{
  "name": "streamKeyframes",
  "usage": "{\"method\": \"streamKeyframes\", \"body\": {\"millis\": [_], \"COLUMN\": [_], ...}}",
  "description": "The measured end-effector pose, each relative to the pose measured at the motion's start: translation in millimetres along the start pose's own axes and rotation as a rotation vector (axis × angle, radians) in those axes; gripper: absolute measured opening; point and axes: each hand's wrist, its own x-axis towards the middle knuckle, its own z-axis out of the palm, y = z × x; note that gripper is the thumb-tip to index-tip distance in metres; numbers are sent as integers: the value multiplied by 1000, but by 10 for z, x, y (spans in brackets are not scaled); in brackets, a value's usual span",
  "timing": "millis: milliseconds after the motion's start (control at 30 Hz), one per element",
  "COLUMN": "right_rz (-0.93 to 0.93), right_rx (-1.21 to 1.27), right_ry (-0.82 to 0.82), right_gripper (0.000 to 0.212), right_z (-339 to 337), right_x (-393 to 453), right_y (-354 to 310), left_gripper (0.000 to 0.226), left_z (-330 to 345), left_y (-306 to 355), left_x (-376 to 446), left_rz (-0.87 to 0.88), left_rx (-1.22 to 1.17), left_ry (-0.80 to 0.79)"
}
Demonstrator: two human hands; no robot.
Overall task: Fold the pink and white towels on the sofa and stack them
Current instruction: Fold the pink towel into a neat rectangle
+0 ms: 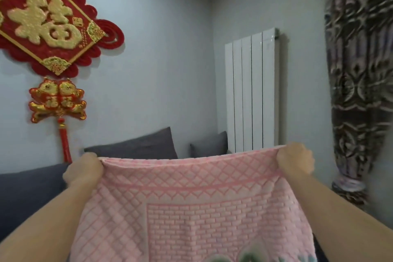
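Pink towel held up in the air in front of the sofa, stretched flat between both hands, its lower part hanging out of view. Left hand pinches the top left corner, fingers curled round the bunched edge. Right hand pinches the top right corner the same way. Dark grey cushions lean along the sofa's back edge. White radiator stands on the wall beyond, patterned curtain at right, red knot ornament at left.
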Motion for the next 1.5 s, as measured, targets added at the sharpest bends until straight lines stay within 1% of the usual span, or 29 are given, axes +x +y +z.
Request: {"method": "streamKeyframes", "body": {"millis": [100,200,300,367,433,500,533,600,700,733,767,800,867,900,967,1000,1033,1067,1100,1167,1200,1300,1333,1400,1433,1500], "right_rz": [-61,-55,-93,-137,-165,-185,-187,-156,-72,-49,-28,7,53,79,173,214,252,286,311,353,379,433,442,457,455,427], "right_rx": [95,205,281,289,301,262,230,149,-26,-83,-141,-206,-338,-409,-523,-560,-597,-635,-669,-740,-776,-862,-888,-920,-943,-1008], "right_ry": [145,278,368,425,451,465,456,382,234,174,111,55,-22,-59,-152,-198,-237,-274,-316,-390,-413,-432,-429,-395,-371,-345], "right_gripper": [28,35,39,39,40,43,44,43,37,35,32,31,33,32,20,19,25,32,34,28,25,20,18,12,10,6], "right_z": [-349,-769,-1161,-1344,-1461,-1497,-1475,-1344,-1117,-1049,-989,-931,-844,-822,-831,-848,-871,-895,-916,-946,-954,-972,-963,-931,-913,-873], "right_x": [194,335,361,286,114,-145,-328,-774,-1552,-1839,-2141,-2443,-3010,-3271,-3726,-3934,-4121,-4294,-4438,-4616,-4642,-4592,-4544,-4387,-4289,-4073], "right_y": [-341,-657,-782,-753,-641,-342,-107,502,1523,1841,2138,2414,2912,3141,3528,3715,3896,4051,4169,4299,4327,4344,4327,4291,4268,4201], "left_gripper": [29,28,27,26,24,23,22,20,36,33,24,20,25,25,23,22,24,25,23,15,14,24,25,17,18,34], "left_z": [-273,-629,-925,-1009,-993,-885,-771,-425,307,575,791,995,1334,1438,1507,1498,1483,1468,1474,1515,1549,1630,1634,1628,1678,1724], "left_y": [401,731,898,875,710,410,195,-373,-1365,-1715,-2049,-2375,-3020,-3322,-3825,-4041,-4233,-4389,-4523,-4732,-4816,-4923,-4914,-4846,-4841,-4761], "left_x": [293,523,639,643,567,409,300,-3,-658,-891,-1134,-1369,-1799,-2020,-2454,-2661,-2838,-2976,-3077,-3177,-3192,-3166,-3144,-3107,-3095,-3113], "left_rz": [69,76,165,220,310,399,449,560,661,659,640,601,510,472,451,446,441,438,444,465,459,453,463,459,410,190], "left_rx": [-130,-319,-391,-413,-398,-403,-392,-303,-176,-157,-130,-92,-10,26,73,113,149,181,224,336,369,325,320,328,316,225], "left_ry": [51,127,182,201,201,151,98,-42,-325,-430,-523,-617,-774,-821,-878,-911,-948,-989,-1036,-1132,-1197,-1450,-1532,-1656,-1715,-1792]}}
